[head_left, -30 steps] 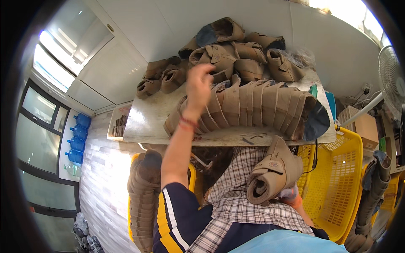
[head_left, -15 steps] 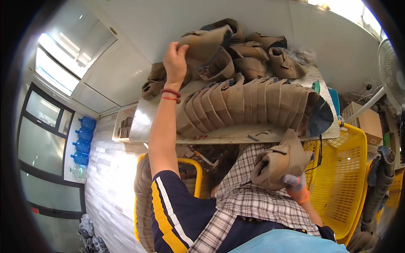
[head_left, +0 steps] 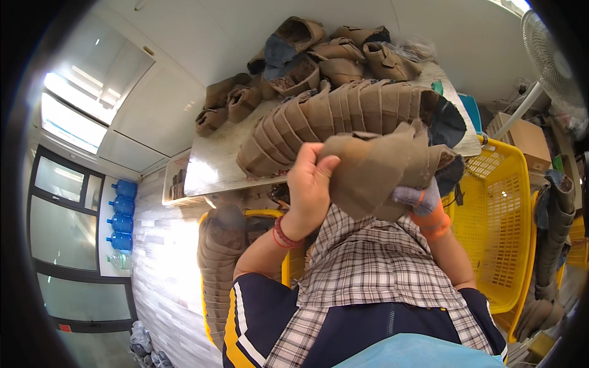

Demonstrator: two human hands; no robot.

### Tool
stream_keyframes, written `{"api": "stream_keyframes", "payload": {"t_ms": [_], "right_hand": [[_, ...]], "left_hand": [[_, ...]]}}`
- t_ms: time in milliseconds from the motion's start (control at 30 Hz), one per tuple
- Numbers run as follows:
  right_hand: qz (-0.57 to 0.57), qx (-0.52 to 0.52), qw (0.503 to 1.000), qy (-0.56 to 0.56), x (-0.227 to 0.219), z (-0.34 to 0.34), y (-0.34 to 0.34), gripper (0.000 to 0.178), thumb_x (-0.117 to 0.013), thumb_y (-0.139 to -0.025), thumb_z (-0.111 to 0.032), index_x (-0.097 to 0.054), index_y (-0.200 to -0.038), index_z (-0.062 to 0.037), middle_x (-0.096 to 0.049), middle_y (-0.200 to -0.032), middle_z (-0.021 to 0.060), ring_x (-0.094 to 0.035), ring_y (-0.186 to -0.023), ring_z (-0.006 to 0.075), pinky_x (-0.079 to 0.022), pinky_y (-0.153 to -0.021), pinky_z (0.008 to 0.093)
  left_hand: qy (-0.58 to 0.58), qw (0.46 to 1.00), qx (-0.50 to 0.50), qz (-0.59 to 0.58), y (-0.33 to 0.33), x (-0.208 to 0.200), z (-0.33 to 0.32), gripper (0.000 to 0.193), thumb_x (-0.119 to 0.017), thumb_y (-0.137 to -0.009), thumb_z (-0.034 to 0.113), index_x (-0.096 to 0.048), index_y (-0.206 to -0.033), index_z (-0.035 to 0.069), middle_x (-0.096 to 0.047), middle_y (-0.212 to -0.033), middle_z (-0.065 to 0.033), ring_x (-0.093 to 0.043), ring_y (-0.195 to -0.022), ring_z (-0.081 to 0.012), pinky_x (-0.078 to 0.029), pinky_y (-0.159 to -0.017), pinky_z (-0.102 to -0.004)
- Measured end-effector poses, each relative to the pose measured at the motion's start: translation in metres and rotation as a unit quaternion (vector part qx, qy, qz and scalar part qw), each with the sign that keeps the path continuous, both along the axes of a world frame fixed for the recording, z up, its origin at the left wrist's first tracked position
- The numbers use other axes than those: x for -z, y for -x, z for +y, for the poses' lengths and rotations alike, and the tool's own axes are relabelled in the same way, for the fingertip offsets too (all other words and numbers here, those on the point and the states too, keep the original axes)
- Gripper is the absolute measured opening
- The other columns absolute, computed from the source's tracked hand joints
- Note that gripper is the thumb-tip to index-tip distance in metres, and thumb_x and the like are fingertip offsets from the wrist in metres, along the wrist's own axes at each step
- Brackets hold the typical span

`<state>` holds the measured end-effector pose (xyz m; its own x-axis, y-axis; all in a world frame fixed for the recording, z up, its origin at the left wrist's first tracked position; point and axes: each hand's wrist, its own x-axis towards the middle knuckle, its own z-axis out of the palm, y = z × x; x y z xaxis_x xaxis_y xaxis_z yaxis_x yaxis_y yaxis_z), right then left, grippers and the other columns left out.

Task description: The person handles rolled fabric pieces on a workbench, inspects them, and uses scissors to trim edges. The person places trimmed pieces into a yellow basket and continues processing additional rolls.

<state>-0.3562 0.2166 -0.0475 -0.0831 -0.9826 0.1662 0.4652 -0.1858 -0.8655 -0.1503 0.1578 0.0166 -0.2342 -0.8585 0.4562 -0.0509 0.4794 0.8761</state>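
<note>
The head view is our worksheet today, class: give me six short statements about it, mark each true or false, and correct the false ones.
1. The left hand and right hand both hold brown material. True.
2. The right hand is bare. False: it wears a grey-and-orange glove.
3. Red bracelets circle the left wrist. True.
4. A long row of nested brown pieces lies on the table. True.
5. That row lies behind the pile. False: it lies in front of the pile.
6. The large right-hand crate is blue. False: that crate is yellow.
</note>
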Motion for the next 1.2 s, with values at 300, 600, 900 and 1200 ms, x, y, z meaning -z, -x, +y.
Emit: {"api": "stream_keyframes", "payload": {"t_ms": [300,600,900,1200], "right_hand": [[-0.069,0.063,0.993,-0.077,0.047,0.026,0.014,0.076,-0.071,-0.070,-0.018,-0.037,-0.136,-0.0030,-0.052,-0.128,0.0126,-0.052,-0.116,0.0287,-0.045,-0.098,0.0405],[-0.106,0.088,0.983,-0.122,0.063,0.049,0.030,0.071,-0.070,-0.065,-0.006,-0.044,-0.130,-0.0028,-0.056,-0.124,0.0124,-0.056,-0.110,0.0290,-0.047,-0.093,0.0401],[-0.010,0.135,0.981,-0.141,0.061,0.041,0.023,0.064,-0.069,-0.065,-0.009,-0.047,-0.125,-0.0014,-0.059,-0.118,0.0097,-0.055,-0.110,0.0236,-0.045,-0.091,0.0335],[0.045,0.069,0.982,-0.169,0.060,0.054,0.034,0.075,-0.075,-0.066,-0.011,-0.041,-0.132,-0.0033,-0.055,-0.125,0.0111,-0.054,-0.112,0.0265,-0.043,-0.096,0.0378]], "left_hand": [[0.079,0.975,0.127,-0.162,0.040,0.036,0.012,0.036,-0.057,-0.093,0.025,-0.045,-0.112,-0.002,-0.051,-0.105,-0.0183,-0.051,-0.098,-0.0303,-0.042,-0.085,-0.0371],[-0.045,0.932,-0.105,-0.344,-0.078,0.045,-0.327,0.031,-0.056,-0.088,0.018,-0.060,-0.116,0.005,-0.068,-0.094,-0.0113,-0.057,-0.045,-0.0189,-0.047,-0.048,-0.0309],[0.192,0.723,-0.173,-0.640,-0.047,0.098,-0.414,0.022,-0.054,-0.079,0.018,-0.072,-0.090,0.014,-0.069,-0.095,-0.0079,-0.058,-0.099,-0.0300,-0.044,-0.080,-0.0452],[-0.119,0.911,-0.061,0.389,-0.150,-0.052,-0.317,0.028,-0.054,-0.093,0.014,-0.055,-0.114,-0.005,-0.063,-0.107,-0.0102,-0.059,-0.095,-0.0177,-0.048,-0.085,-0.0320]]}}
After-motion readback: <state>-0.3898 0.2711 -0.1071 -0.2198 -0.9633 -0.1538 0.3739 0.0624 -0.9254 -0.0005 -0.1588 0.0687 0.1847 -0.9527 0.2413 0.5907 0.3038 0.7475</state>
